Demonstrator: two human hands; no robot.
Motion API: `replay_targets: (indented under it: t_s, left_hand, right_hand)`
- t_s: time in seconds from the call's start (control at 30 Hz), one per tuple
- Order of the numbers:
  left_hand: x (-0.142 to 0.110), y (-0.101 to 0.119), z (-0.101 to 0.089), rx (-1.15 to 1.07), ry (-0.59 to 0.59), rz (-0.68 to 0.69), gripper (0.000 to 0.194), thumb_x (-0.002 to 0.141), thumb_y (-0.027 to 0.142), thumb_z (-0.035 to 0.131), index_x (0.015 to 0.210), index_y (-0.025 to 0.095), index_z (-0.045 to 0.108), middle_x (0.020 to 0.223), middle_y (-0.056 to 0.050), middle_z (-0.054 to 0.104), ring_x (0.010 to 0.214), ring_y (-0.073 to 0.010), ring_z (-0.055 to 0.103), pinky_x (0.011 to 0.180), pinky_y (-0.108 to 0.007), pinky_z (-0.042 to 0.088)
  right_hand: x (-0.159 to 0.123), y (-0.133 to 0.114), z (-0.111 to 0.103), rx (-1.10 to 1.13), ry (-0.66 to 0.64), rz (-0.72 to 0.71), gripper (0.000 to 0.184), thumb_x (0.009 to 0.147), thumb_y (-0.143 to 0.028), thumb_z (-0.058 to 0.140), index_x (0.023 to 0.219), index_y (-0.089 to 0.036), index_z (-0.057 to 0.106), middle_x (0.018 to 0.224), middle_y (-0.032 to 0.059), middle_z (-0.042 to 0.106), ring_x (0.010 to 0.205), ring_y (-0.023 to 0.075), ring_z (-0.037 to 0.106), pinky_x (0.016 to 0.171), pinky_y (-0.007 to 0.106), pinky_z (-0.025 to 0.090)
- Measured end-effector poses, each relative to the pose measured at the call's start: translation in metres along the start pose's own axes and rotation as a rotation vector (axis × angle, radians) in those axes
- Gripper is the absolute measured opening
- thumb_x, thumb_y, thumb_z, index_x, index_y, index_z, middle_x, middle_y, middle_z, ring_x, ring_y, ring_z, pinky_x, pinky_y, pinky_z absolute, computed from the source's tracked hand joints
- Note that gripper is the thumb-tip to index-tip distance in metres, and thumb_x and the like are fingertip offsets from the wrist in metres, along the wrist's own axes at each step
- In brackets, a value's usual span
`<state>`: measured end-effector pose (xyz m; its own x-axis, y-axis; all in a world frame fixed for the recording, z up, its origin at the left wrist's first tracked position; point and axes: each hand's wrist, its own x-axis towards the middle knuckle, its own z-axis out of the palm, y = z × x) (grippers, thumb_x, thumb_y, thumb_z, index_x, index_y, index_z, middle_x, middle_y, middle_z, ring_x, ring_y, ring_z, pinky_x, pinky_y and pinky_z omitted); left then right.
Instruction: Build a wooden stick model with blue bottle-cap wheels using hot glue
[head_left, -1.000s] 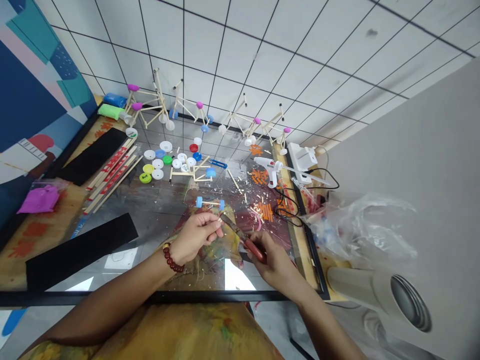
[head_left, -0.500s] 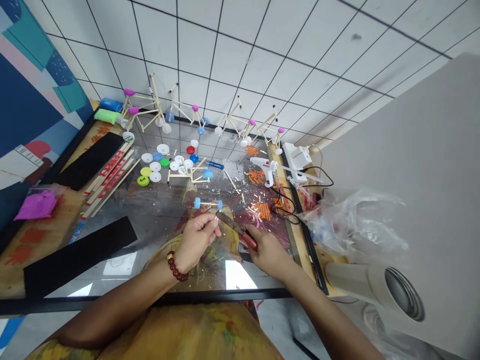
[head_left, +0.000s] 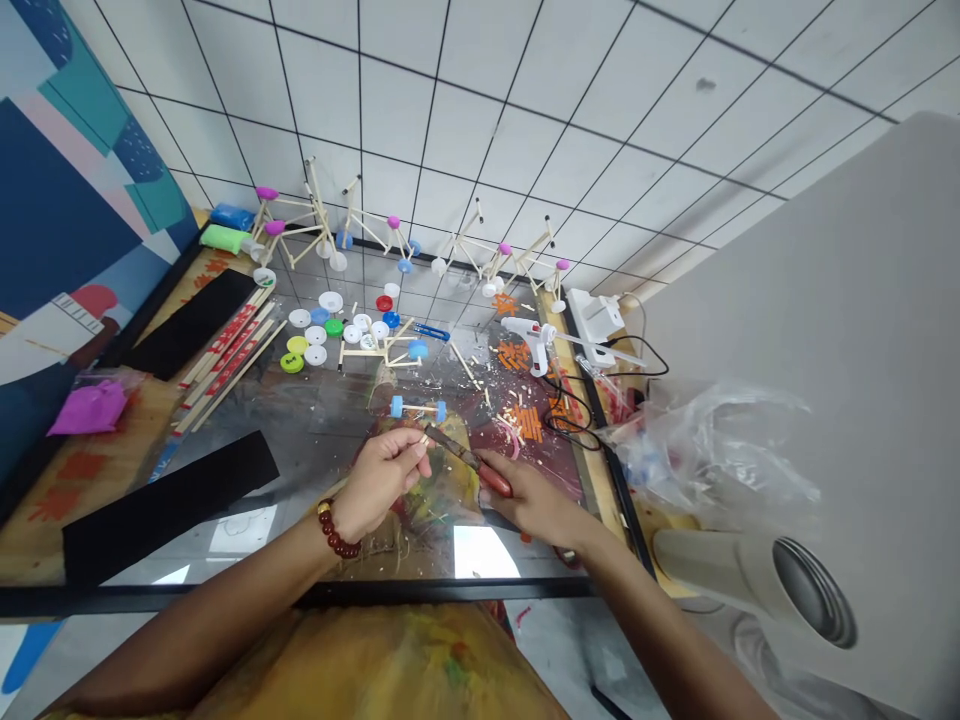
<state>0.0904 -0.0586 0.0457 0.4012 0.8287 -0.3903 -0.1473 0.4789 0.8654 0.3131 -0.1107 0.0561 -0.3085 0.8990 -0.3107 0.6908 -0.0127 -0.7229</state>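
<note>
My left hand [head_left: 384, 475], a beaded bracelet at its wrist, is closed in a pinch on a small pale wooden stick [head_left: 426, 438], mostly hidden by the fingers. My right hand [head_left: 529, 492] is wrapped round the red handle of a knife [head_left: 454, 449] with a dark, worn blade. The blade's tip meets the stick at my left fingertips. Just beyond them lies a wooden axle with blue bottle-cap wheels [head_left: 418, 408]. Farther off is a stick frame with a blue cap [head_left: 386, 350].
Loose bottle caps [head_left: 315, 355], a blue cutter [head_left: 431, 331] and wood scraps [head_left: 514, 420] lie on the glass tabletop. A white glue gun [head_left: 532, 340] stands right, its cord nearby. Stick models [head_left: 465, 245] line the wall. Wooden sticks [head_left: 225, 360] and black strips [head_left: 172, 510] lie left.
Both hands have shifted slightly left, the knife staying against the stick. The right hand now lies flatter along the handle. The camera view has moved a little.
</note>
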Motion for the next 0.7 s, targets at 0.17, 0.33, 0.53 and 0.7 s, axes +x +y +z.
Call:
replay_targets:
  t_s: [0.17, 0.33, 0.53, 0.7]
  left_hand:
    - [-0.0032, 0.0028, 0.0011, -0.003, -0.023, -0.016, 0.030, 0.076, 0.042, 0.069, 0.078, 0.013, 0.064, 0.062, -0.001, 0.059, 0.044, -0.0040, 0.032, 0.044, -0.020, 0.018]
    - [-0.0004, 0.0053, 0.0030, 0.010, -0.037, -0.034, 0.028, 0.076, 0.040, 0.066, 0.077, 0.013, 0.062, 0.064, -0.001, 0.059, 0.044, -0.0040, 0.032, 0.044, -0.020, 0.018]
    - [0.0041, 0.0047, 0.0022, 0.065, -0.050, -0.024, 0.025, 0.080, 0.037, 0.062, 0.072, 0.014, 0.059, 0.065, -0.001, 0.058, 0.046, -0.0044, 0.033, 0.046, -0.021, 0.020]
    - [-0.0002, 0.0000, 0.0057, 0.138, -0.007, 0.038, 0.029, 0.086, 0.036, 0.056, 0.065, 0.016, 0.054, 0.061, 0.001, 0.053, 0.046, -0.0052, 0.030, 0.046, -0.022, 0.018]
  right_hand:
    - [-0.0032, -0.0027, -0.0007, 0.044, 0.017, 0.001, 0.038, 0.085, -0.023, 0.056, 0.124, -0.022, 0.058, 0.113, 0.0045, 0.070, 0.098, 0.0219, 0.066, 0.088, 0.034, 0.051]
    - [-0.0055, -0.0047, -0.0002, -0.066, 0.030, 0.032, 0.039, 0.085, -0.018, 0.053, 0.125, -0.019, 0.054, 0.105, 0.0074, 0.070, 0.089, 0.0207, 0.065, 0.082, 0.032, 0.049]
    - [-0.0067, -0.0001, 0.0057, -0.171, 0.066, 0.032, 0.047, 0.081, -0.010, 0.049, 0.127, -0.019, 0.051, 0.106, 0.0094, 0.070, 0.091, 0.0222, 0.067, 0.080, 0.031, 0.048]
    - [-0.0002, -0.0009, 0.0076, -0.369, 0.145, 0.115, 0.053, 0.072, -0.004, 0.050, 0.123, -0.020, 0.052, 0.103, 0.0087, 0.071, 0.087, 0.0218, 0.068, 0.071, 0.026, 0.045]
